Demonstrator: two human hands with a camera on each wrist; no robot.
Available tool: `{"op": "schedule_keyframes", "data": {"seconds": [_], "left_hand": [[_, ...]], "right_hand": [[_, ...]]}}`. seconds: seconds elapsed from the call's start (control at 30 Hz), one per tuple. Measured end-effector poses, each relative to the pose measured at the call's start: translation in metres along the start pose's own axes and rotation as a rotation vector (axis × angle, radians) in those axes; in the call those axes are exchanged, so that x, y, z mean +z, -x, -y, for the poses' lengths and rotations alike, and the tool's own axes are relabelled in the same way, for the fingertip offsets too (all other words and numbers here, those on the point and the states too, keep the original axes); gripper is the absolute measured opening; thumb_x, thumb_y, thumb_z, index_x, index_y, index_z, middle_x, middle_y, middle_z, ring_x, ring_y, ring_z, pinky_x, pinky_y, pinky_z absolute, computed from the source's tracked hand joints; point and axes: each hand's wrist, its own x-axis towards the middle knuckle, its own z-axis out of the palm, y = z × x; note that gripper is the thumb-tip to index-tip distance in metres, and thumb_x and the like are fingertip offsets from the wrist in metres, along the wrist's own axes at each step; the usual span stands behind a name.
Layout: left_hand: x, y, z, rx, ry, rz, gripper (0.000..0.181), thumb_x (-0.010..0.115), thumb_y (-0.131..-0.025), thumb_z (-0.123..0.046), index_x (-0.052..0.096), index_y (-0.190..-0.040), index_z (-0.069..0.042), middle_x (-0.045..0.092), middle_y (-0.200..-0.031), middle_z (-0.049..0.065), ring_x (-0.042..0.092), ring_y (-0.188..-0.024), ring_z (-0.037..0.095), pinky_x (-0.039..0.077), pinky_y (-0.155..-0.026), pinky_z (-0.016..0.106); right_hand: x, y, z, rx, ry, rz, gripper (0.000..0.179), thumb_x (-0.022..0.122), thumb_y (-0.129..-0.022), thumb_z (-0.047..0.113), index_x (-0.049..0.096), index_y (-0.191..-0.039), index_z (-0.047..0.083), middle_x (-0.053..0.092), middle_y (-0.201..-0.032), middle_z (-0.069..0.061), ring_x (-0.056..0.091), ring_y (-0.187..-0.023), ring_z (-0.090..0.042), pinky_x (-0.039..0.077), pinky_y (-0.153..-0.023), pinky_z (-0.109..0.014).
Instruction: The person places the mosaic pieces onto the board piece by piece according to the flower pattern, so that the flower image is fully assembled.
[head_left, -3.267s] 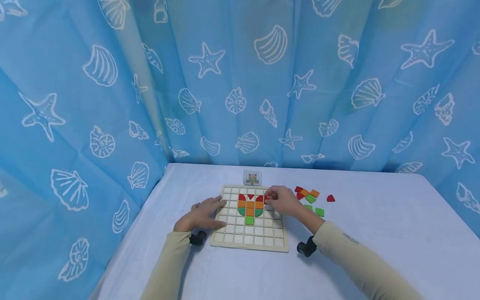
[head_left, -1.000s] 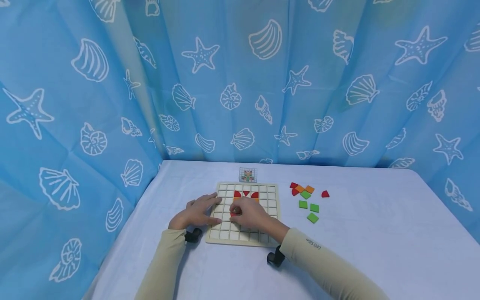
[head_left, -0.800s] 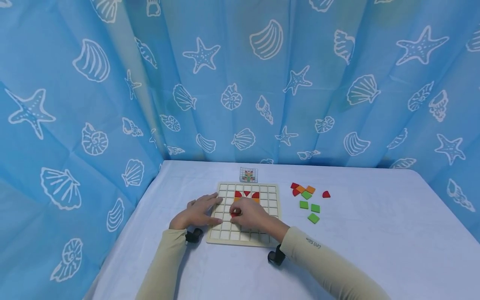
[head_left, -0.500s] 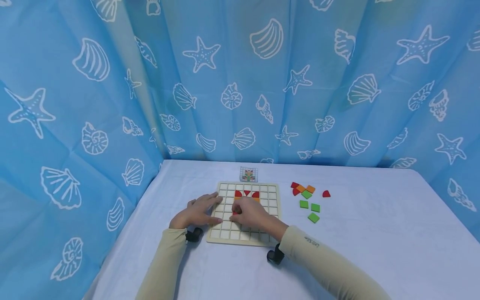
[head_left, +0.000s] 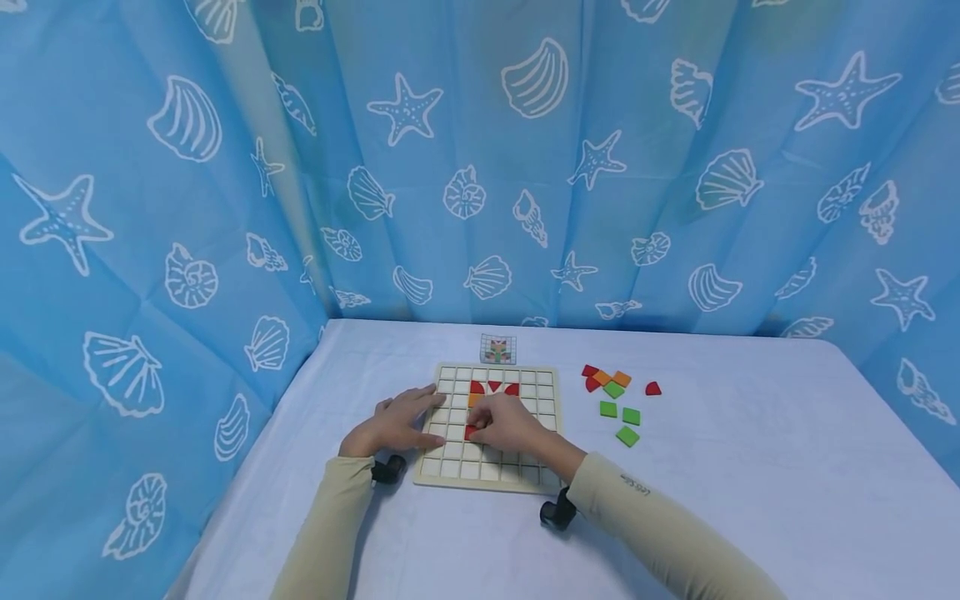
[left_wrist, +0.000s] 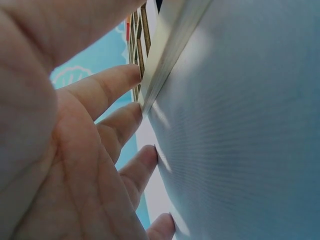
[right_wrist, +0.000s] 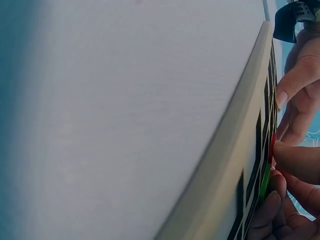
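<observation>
A wooden grid board (head_left: 495, 486) with white cells lies on the table, tiles in its upper middle. My right hand (head_left: 512, 423) is over the board, thumb and fingers pinching a red tile (head_left: 470, 433) low at a cell. In the right wrist view the thumb touches that red tile (right_wrist: 273, 146), beside a green tile (right_wrist: 265, 182). Red tiles (head_left: 512, 389) and an orange tile (head_left: 475, 400) show above the hand; the pattern's rest is hidden beneath it. My left hand (head_left: 397, 422) rests with spread fingers at the board's left edge; in the left wrist view its fingertips (left_wrist: 132, 75) touch the rim.
Right of the board lie loose tiles: green ones (head_left: 632, 416), orange ones (head_left: 622, 379) and red ones (head_left: 653, 388). A small pattern card (head_left: 498, 349) lies behind the board. A blue curtain with shells (head_left: 487, 167) hangs behind the white table (head_left: 750, 433).
My right hand went from the board's right side to the lower left of the pattern with a red tile. Lately it shifted slightly right, showing more of the tile. The left hand stays at the edge.
</observation>
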Motion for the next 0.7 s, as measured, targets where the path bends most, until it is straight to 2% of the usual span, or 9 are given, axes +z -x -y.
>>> {"op": "schedule_keyframes", "data": {"seconds": [0.13, 0.4, 0.57, 0.7], "left_hand": [[0.001, -0.002, -0.001, -0.015, -0.004, 0.001, 0.080, 0.075, -0.084, -0.048, 0.040, -0.152, -0.024, 0.025, -0.164, 0.003, 0.020, -0.152, 0.029, 0.015, -0.116, 0.067], [0.000, 0.000, 0.002, 0.008, -0.017, 0.014, 0.080, 0.071, -0.087, -0.046, 0.036, -0.154, -0.023, 0.021, -0.166, 0.004, 0.018, -0.153, 0.030, 0.013, -0.117, 0.066], [0.000, 0.003, 0.003, 0.016, -0.011, 0.001, 0.079, 0.071, -0.087, -0.045, 0.037, -0.154, -0.021, 0.023, -0.165, 0.005, 0.019, -0.152, 0.031, 0.014, -0.116, 0.066], [0.000, 0.003, 0.000, 0.008, -0.002, -0.006, 0.080, 0.072, -0.087, -0.046, 0.036, -0.154, -0.023, 0.022, -0.165, 0.003, 0.018, -0.152, 0.030, 0.014, -0.118, 0.065]], "right_hand": [[0.000, 0.001, -0.002, 0.000, 0.000, -0.001, 0.010, 0.079, -0.084, 0.016, 0.075, -0.093, 0.016, 0.065, -0.081, 0.008, 0.057, -0.077, -0.009, 0.050, -0.072, -0.025], [-0.006, 0.004, 0.001, -0.025, -0.039, 0.008, 0.012, 0.078, -0.085, 0.016, 0.074, -0.096, 0.014, 0.067, -0.083, 0.006, 0.059, -0.077, -0.009, 0.052, -0.071, -0.024], [-0.020, 0.012, -0.001, -0.084, -0.107, 0.045, 0.020, 0.077, -0.087, 0.018, 0.074, -0.105, 0.010, 0.071, -0.094, 0.002, 0.063, -0.085, -0.012, 0.055, -0.076, -0.027], [-0.035, 0.018, -0.011, -0.081, -0.119, 0.044, 0.024, 0.077, -0.087, 0.019, 0.073, -0.108, 0.010, 0.072, -0.097, 0.001, 0.062, -0.088, -0.013, 0.055, -0.077, -0.028]]}}
